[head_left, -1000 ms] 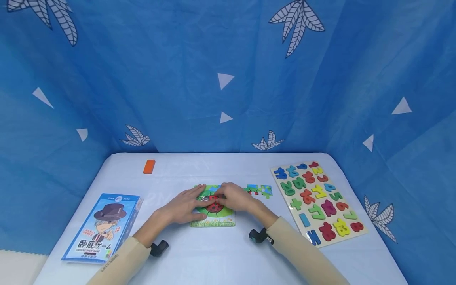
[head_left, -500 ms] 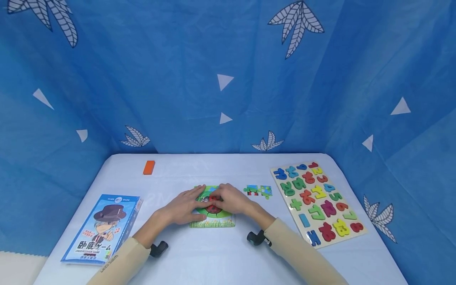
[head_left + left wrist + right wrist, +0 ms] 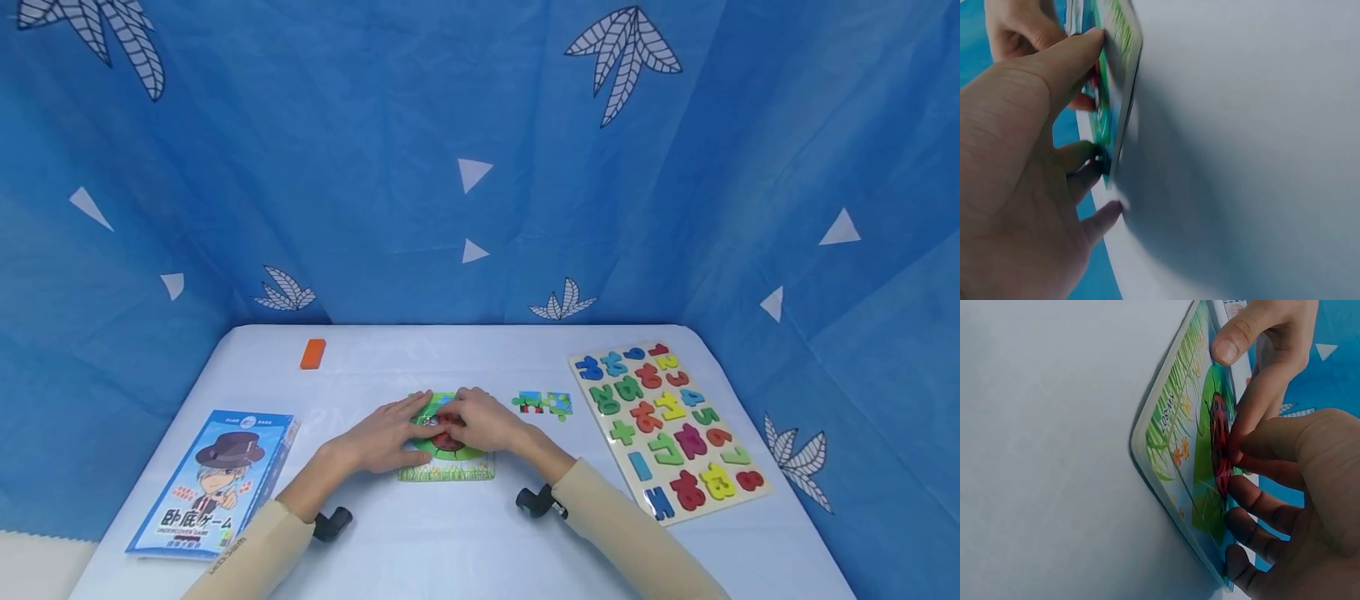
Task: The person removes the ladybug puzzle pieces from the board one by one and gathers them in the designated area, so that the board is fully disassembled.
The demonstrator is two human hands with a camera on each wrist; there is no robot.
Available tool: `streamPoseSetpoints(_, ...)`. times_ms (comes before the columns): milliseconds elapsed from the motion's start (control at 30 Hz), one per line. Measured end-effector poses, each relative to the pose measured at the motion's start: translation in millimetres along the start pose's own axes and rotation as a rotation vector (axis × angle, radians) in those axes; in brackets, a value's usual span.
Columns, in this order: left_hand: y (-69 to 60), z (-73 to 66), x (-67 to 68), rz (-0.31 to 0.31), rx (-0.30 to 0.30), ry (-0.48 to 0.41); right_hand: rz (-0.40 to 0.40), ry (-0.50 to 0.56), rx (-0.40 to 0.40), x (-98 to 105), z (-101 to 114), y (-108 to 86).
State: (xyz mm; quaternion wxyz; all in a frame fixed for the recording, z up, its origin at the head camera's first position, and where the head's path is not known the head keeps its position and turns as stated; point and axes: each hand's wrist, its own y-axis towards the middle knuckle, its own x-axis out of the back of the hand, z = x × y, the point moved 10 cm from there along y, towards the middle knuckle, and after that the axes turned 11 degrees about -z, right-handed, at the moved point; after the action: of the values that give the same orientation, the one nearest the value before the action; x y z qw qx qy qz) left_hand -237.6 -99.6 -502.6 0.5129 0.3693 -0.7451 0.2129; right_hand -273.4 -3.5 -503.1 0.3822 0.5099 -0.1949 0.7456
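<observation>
The work in hand looks like fitting or pressing down part of a flat ladybird puzzle [image 3: 447, 474], which lies on the white worktop [image 3: 420, 546] a little below the middle of the frame. The left hand [image 3: 385, 433] is spread wide over the left side of the puzzle, its thumb near the lower left of the picture panel and its fingers reaching to the top edge. The right hand [image 3: 487, 419] comes in from the right with bent fingers touching the ladybird area, thumb and forefinger close against the left forefinger; whether they pinch a piece I cannot tell. Two loose pieces [image 3: 558, 403] lie just right of the puzzle, so some filling-in seems left; the next move probably calls for seating the spot under the fingers flat, while the left hand steadies the frame. The puzzle's lower edge is uncovered, with ample room between the forearms toward the bottom of the frame. On the right, the loose pieces sit between the puzzle and the slanted number board [image 3: 662, 475], whose left edge is near them, so a sweep that way has less space. The blue game box [image 3: 213, 483] at lower left lies beside the left sleeve [image 3: 258, 550]; the orange block [image 3: 312, 354] at upper left is well apart.
</observation>
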Motion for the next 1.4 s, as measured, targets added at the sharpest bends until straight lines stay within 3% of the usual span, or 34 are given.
streamPoseSetpoints(233,-3.5,3.1,2.2,0.007,-0.013,-0.066,-0.002,-0.012,0.001,-2,2,0.1)
streamPoseSetpoints(833,-2.3,5.4,0.1,0.008,0.003,-0.017,-0.069,0.099,-0.084,2,-2,5.4)
streamPoseSetpoints(1200,-1.3,3.7,0.0,0.009,0.010,-0.005,-0.099,0.101,-0.041,4,3,13.3)
streamPoseSetpoints(1400,-2.2,2.9,1.4,-0.005,0.006,-0.003,-0.093,0.150,-0.073,3,1,16.6)
